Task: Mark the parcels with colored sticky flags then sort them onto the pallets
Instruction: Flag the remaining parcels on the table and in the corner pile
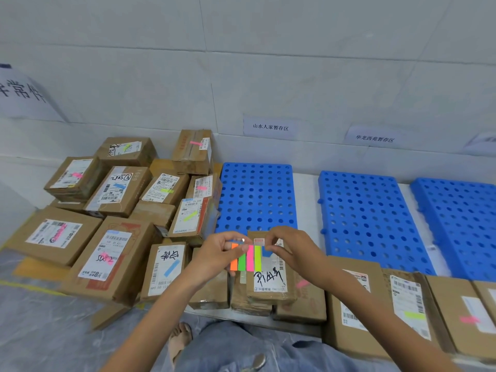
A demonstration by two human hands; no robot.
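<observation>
1. Left hand (pixel 218 255) pinches the sticky flag pad (pixel 245 260) at lower centre of the frame; right hand (pixel 288 247) pinches its blue flag (pixel 265 252).
2. Orange, green, pink and yellow strips sit side by side on the pad.
3. Below it lies a labelled parcel (pixel 269 283), with blue pallets (pixel 256 194) beyond.

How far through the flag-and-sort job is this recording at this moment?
Done: most parcels in the left pile already carry flags. In hand: the left hand holds the flag pad while the right hand pinches its blue flag over a parcel. Left: sorting; no parcel shows on the blue pallets.
</observation>
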